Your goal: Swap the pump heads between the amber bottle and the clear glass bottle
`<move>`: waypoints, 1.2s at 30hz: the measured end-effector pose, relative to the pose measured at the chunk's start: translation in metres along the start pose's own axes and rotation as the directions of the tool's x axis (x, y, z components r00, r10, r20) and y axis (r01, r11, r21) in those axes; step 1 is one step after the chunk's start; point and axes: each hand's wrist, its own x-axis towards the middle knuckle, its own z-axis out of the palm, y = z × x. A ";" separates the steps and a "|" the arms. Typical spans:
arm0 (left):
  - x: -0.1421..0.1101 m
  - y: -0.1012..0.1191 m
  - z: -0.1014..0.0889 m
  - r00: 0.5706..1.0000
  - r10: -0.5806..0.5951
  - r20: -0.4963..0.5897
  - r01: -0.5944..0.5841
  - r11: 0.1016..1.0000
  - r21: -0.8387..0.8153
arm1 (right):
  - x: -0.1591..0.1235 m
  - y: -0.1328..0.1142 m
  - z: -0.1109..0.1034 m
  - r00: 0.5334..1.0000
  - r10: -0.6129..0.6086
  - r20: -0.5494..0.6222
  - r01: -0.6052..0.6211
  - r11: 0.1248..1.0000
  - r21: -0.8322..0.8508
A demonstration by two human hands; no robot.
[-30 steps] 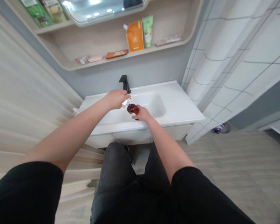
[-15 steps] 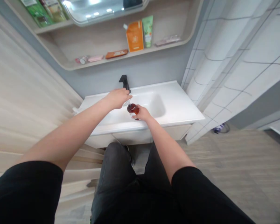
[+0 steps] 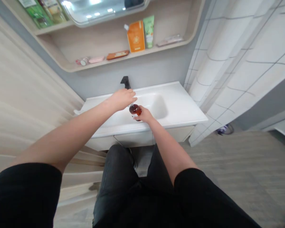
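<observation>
An amber-brown bottle [image 3: 134,109] with a pale label stands tilted over the front of the white sink [image 3: 161,106]. My right hand [image 3: 144,114] is wrapped around its side. Just above the bottle's neck, my left hand [image 3: 123,98] has its fingers curled down around the bottle's pale, clear-looking top [image 3: 132,104]. The fingers hide most of that top, so its exact shape does not show. Right behind my left hand rises the black faucet [image 3: 125,81], partly covered by the hand.
Over the sink, a wall shelf [image 3: 97,68] holds an orange pouch [image 3: 136,36], a green tube [image 3: 148,31], an orange packet [image 3: 117,55] and small pink items. A mirror [image 3: 104,9] hangs above. A pale curtain [image 3: 26,95] borders the left, a white-tiled wall [image 3: 228,63] the right.
My left hand has shifted slightly to the right over the bottle's top, and its fingers hide more of it. The right hand keeps its hold on the bottle.
</observation>
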 end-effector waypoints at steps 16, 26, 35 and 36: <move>0.003 0.006 -0.002 0.985 0.134 -0.109 -0.126 0.989 0.078 | 0.002 0.004 0.002 1.000 -0.015 -0.017 0.015 0.999 0.029; 0.003 0.005 0.000 0.972 0.148 -0.183 -0.140 0.989 0.057 | 0.004 0.008 0.002 1.000 -0.022 -0.018 0.022 0.999 0.035; 0.004 0.001 0.009 0.982 0.065 -0.179 -0.080 0.994 -0.077 | 0.001 0.004 0.001 1.000 -0.008 -0.007 0.009 0.998 0.057; 0.003 -0.002 0.010 0.985 0.030 -0.171 -0.051 0.992 -0.116 | 0.001 0.004 0.000 1.000 -0.008 -0.004 0.008 0.998 0.064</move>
